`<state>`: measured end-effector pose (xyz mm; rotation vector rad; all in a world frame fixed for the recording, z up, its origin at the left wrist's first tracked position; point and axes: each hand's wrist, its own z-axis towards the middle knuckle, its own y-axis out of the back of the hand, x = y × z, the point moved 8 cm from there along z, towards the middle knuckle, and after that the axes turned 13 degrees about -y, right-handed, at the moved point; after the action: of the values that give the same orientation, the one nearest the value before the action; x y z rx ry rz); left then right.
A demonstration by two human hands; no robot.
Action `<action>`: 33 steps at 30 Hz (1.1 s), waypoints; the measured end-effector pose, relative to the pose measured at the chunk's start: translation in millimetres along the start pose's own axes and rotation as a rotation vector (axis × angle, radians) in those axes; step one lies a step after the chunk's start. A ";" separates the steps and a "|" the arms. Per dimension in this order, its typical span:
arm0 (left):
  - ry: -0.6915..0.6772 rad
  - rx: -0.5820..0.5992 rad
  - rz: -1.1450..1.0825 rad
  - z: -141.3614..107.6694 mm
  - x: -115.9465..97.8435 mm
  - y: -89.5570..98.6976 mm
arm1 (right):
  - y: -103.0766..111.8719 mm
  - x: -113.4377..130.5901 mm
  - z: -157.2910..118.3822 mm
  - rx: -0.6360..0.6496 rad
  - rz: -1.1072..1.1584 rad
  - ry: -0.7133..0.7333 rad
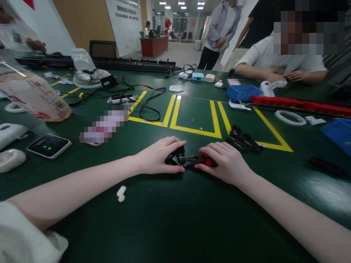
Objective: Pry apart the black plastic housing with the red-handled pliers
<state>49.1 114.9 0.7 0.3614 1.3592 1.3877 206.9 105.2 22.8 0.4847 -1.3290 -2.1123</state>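
My left hand (161, 155) is closed around a small black plastic part (175, 157) just above the green table (153, 219). Red-handled pliers (204, 159) are gripped in my right hand (226, 159), their metal jaws pointing left. The tips of the jaws reach the black part; whether they pinch it cannot be made out. Behind my right hand lies a pile of similar black parts (242, 138). A small white piece (121, 193) rests on the table near my left forearm.
To the left are a device with green lights (49, 146), a phone (104, 128), a large bottle (33, 91) and a white fan (87, 71). A black cable (153, 109) crosses yellow tape outlines (194, 131). A blue tray (242, 93) stands before a seated person (285, 62).
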 end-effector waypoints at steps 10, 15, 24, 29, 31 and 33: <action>-0.033 0.028 0.020 -0.2 -1.1 -2.5 | 0.4 1.9 0.8 0.038 0.024 -0.004; -0.052 0.020 0.010 -0.7 -0.1 -3.2 | -0.2 1.5 -0.3 0.030 0.010 -0.001; -0.069 0.014 0.023 0.8 -4.2 -1.5 | 1.7 0.6 1.0 0.007 0.016 -0.017; -0.068 0.018 0.044 0.9 -5.3 -1.7 | 0.6 2.2 0.7 0.029 0.031 -0.001; -0.070 0.020 0.048 0.9 -5.1 -1.9 | 0.4 2.5 0.3 0.031 0.027 0.003; -0.072 0.025 0.045 1.2 -4.9 -2.2 | 0.8 2.9 -0.2 0.025 0.018 0.009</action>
<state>52.8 110.9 1.4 0.4568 1.3178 1.3821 205.1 102.9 23.4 0.4902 -1.3510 -2.0794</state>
